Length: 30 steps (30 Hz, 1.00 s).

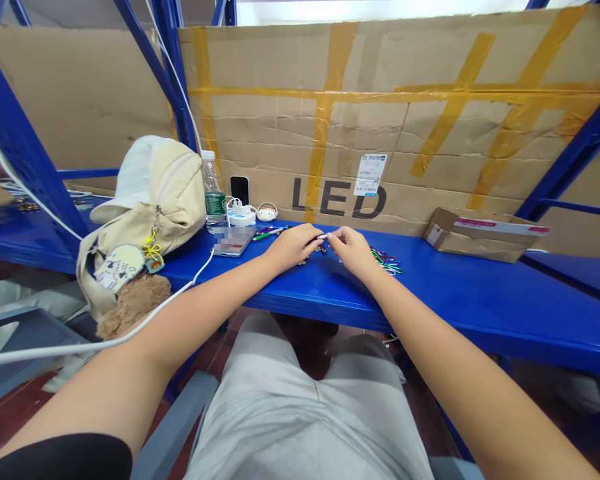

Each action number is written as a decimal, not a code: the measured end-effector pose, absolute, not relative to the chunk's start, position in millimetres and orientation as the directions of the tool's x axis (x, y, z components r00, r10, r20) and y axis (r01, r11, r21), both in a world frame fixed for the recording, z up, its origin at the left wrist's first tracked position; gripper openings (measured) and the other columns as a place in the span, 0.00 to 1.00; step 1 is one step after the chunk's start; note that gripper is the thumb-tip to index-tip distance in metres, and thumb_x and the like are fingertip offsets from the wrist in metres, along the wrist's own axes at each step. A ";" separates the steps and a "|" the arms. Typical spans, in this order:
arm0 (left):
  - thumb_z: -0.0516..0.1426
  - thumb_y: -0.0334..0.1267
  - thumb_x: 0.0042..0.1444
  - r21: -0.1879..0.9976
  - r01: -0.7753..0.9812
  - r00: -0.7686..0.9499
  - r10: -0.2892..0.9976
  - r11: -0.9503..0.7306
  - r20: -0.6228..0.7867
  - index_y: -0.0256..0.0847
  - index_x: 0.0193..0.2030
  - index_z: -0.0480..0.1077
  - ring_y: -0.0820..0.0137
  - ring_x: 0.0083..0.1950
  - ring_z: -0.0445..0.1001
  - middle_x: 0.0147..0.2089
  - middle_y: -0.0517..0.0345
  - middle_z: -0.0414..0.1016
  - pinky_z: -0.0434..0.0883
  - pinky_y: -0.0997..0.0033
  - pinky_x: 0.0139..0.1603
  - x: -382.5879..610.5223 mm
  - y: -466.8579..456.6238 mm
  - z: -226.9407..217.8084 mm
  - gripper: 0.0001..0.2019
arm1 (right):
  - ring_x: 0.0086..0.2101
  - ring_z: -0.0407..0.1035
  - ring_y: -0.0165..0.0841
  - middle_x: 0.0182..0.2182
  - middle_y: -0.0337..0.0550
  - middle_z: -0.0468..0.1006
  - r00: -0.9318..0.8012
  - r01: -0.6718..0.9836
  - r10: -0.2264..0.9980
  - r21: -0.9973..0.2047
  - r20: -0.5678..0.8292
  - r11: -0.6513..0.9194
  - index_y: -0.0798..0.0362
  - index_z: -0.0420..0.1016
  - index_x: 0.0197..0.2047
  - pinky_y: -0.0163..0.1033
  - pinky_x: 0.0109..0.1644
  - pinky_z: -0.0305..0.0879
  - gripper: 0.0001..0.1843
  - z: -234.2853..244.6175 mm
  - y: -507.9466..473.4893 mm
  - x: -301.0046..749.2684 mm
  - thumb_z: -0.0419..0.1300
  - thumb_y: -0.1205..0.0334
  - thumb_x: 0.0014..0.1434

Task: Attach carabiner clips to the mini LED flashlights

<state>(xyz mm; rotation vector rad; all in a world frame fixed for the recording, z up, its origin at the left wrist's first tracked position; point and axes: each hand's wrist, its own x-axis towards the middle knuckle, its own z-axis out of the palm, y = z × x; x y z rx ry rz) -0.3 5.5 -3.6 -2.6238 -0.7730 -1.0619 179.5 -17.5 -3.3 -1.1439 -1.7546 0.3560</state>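
My left hand [295, 245] and my right hand [351, 248] meet over the blue shelf [480, 300], fingertips pinched together on a small metal piece [323, 237] held between them. What exactly the piece is stays too small to tell; a dark bit hangs under it. A heap of coloured clips [387, 261] lies just right of my right hand. A few coloured pens [269, 233] lie just left of my left hand.
A cream bag [155, 200] with charms and a brown plush sits at left. Behind it stand a water bottle [213, 193], a phone on a white charger [240, 200] and a flat phone [233, 240]. A cardboard box [485, 233] lies right. A taped cardboard wall stands behind.
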 end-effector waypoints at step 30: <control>0.51 0.41 0.64 0.001 0.338 0.671 0.242 -0.941 0.701 0.37 0.46 0.74 0.70 0.42 0.74 0.41 0.50 0.78 0.66 0.72 0.44 -9.7 14.0 -5.0 0.14 | 0.28 0.63 0.33 0.25 0.40 0.70 -0.336 0.754 0.749 -0.314 0.571 0.577 0.50 0.57 0.26 0.37 0.34 0.54 0.16 -4.7 -22.4 180.8 0.43 0.57 0.65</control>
